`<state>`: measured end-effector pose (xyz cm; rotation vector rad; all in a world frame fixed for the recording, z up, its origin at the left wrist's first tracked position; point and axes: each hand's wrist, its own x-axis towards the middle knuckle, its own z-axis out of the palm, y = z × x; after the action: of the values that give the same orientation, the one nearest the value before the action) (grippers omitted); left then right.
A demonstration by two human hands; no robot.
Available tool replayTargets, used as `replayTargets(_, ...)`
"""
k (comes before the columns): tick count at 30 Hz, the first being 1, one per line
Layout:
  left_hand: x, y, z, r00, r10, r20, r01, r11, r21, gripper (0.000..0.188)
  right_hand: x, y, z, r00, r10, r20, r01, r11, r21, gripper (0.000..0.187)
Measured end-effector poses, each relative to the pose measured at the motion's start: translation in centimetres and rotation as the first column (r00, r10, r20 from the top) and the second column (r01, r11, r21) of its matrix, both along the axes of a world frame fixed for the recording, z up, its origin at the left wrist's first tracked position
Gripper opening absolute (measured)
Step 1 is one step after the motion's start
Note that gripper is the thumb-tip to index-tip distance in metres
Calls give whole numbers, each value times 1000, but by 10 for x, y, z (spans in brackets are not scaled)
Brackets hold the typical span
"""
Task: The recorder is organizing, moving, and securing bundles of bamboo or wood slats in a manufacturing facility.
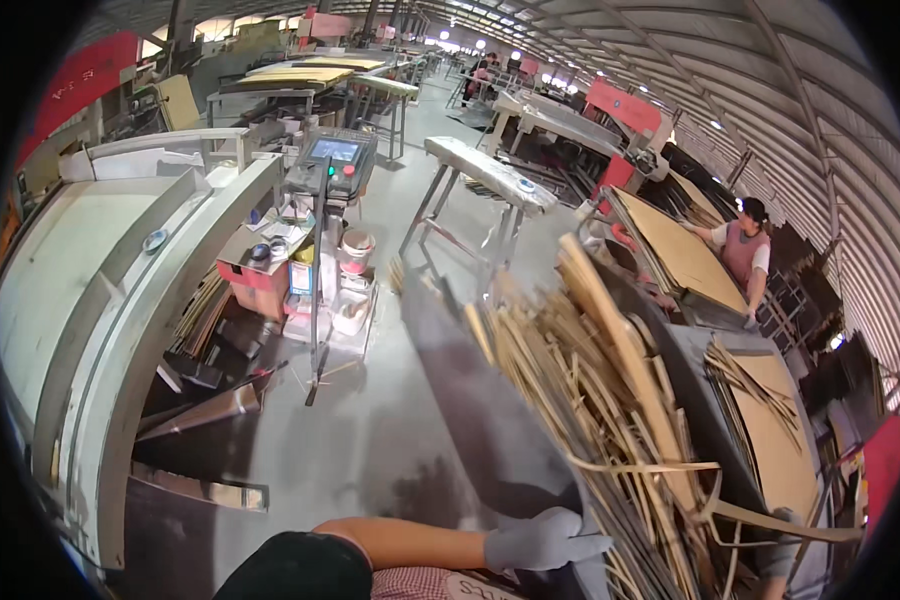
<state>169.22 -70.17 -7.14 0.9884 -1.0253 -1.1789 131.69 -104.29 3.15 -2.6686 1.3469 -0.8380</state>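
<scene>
Head view: the strip bundle [602,405], long axis eleven-to-five o'clock, is placed at one o'clock from the nearer left hand [544,540]. Its fingers are bunched; whether anything is pinched cannot be told.

The head view, a wide fisheye, looks forward and down from above the gloved left fingers [588,546]. They lie near; the floor [355,425] stretches far beyond them.

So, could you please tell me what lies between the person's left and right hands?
In the head view, a heap of thin wood-coloured strips lies between the left hand and the right hand.
</scene>
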Motion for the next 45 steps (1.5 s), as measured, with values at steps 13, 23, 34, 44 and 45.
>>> replayTargets(13,331,-172,85,875,479,74,-220,528,-820,39,430,-92,67,994,25,-104,-16,996,93,20)
replayTargets(23,619,-275,111,776,618,128,-110,333,-936,50,782,-208,89,959,231,-166,-219,972,90,17)
replayTargets(34,957,-324,125,805,570,166,-123,434,-893,38,1139,-293,124,933,305,-191,-294,952,84,13)
replayTargets(44,1221,-369,112,544,839,31,-301,230,-925,34,1470,-364,129,827,525,-201,-521,850,77,11)
replayTargets(45,1246,-371,116,522,853,-13,-330,188,-925,32,1499,-367,137,817,539,-206,-538,840,68,11)
